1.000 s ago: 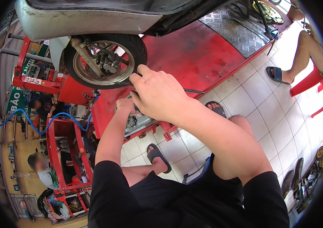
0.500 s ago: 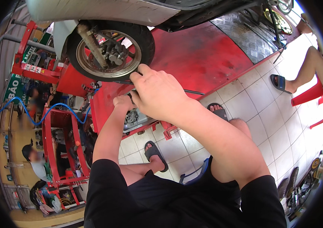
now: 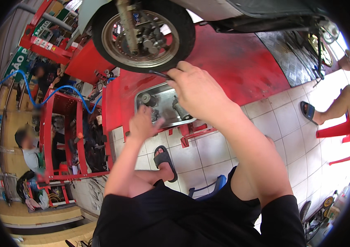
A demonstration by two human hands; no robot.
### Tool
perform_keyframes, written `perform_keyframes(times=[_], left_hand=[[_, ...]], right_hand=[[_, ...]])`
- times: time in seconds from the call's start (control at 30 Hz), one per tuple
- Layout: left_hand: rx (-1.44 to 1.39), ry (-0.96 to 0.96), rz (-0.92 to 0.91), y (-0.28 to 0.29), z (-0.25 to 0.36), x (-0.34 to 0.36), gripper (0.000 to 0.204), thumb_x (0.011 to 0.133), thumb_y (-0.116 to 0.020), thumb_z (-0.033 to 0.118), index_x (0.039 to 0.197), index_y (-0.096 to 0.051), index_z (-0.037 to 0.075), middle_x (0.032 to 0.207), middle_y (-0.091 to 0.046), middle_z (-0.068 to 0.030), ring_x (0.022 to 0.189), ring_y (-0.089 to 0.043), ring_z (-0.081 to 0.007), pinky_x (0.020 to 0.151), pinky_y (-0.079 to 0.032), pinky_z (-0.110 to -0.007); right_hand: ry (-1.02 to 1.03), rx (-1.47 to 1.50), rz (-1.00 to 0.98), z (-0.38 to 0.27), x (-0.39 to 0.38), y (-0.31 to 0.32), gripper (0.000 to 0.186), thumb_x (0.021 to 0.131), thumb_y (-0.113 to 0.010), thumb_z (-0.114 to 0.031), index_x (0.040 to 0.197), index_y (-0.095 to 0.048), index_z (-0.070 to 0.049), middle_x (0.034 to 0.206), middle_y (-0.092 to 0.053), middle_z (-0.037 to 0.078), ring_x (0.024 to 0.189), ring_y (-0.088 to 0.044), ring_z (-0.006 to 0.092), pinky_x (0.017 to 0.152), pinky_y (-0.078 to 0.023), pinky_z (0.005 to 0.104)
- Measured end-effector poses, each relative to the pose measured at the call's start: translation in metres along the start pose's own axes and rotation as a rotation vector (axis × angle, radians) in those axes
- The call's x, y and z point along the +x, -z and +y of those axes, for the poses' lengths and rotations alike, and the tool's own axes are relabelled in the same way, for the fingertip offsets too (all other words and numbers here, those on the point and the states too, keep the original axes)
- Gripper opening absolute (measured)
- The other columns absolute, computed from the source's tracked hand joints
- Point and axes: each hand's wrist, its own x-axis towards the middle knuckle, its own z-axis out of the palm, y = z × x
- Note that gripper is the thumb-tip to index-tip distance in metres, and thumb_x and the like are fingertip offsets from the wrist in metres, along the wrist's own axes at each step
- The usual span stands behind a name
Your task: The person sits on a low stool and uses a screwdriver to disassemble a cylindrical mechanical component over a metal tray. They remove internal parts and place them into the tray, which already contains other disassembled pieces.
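My right hand (image 3: 195,90) is closed on a slim dark tool (image 3: 157,74), just below the scooter's front wheel (image 3: 183,41). Part of the tool is hidden by my fingers. My left hand (image 3: 145,122), blurred, is over the left side of a steel tray (image 3: 175,122), fingers apart and apparently holding nothing. In the tray lie a short metal cylinder (image 3: 148,99), a longer cylindrical part (image 3: 180,108) and smaller pieces partly behind my left hand. The tray sits on the red lift platform (image 3: 236,70).
Two co-workers (image 3: 33,152) (image 3: 43,78) are at the left, near a red trolley (image 3: 47,136) and a blue coiled hose (image 3: 59,89). Another person's leg (image 3: 333,105) and a red stool (image 3: 327,131) are at the right. Tiled floor lies below the platform.
The view has shifted, bringing more of the tray into sight. My left hand has moved down and its fingers have spread. My right hand still grips the tool, now higher and further right.
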Motion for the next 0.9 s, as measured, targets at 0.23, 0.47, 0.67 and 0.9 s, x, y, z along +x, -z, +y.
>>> perform_keyframes(times=[0.23,0.47,0.67,0.9], left_hand=[[-0.233,-0.293,-0.931,-0.055,0.058,-0.064,0.059,0.08,-0.076,0.048,0.118,-0.063,0.003,0.124,-0.063,-0.018,0.115,-0.062,-0.0284,0.093,-0.051,-0.043],[-0.273,-0.48,-0.49,-0.076,0.073,-0.069,0.056,0.079,-0.078,0.042,0.115,-0.064,0.001,0.119,-0.064,-0.0181,0.12,-0.057,-0.0375,0.106,-0.043,-0.047],[-0.259,-0.437,-0.605,-0.073,0.065,-0.08,0.055,0.082,-0.075,0.042,0.118,-0.06,0.003,0.119,-0.062,-0.0159,0.116,-0.061,-0.0326,0.094,-0.049,-0.047],[-0.253,-0.483,-0.675,-0.074,0.064,-0.094,0.052,0.086,-0.072,0.043,0.116,-0.059,0.003,0.118,-0.062,-0.0143,0.114,-0.06,-0.032,0.096,-0.047,-0.045]], right_hand=[[0.056,0.02,0.012,-0.008,0.004,-0.032,0.018,0.094,-0.06,-0.014,0.099,-0.065,0.003,0.098,-0.058,0.021,0.088,-0.061,0.0424,0.078,-0.048,0.0502],[-0.038,0.191,-0.016,-0.03,-0.003,-0.049,0.017,0.092,-0.066,-0.012,0.093,-0.063,0.005,0.085,-0.055,0.017,0.074,-0.058,0.0327,0.069,-0.046,0.0385],[-0.108,0.278,0.103,-0.015,-0.004,-0.055,0.022,0.094,-0.066,-0.017,0.092,-0.065,0.005,0.068,-0.061,0.015,0.06,-0.06,0.0208,0.059,-0.046,0.034],[-0.224,0.409,-0.055,-0.014,0.003,-0.059,0.032,0.101,-0.056,-0.025,0.091,-0.063,0.005,0.071,-0.067,0.017,0.063,-0.067,0.0274,0.063,-0.05,0.0358]])
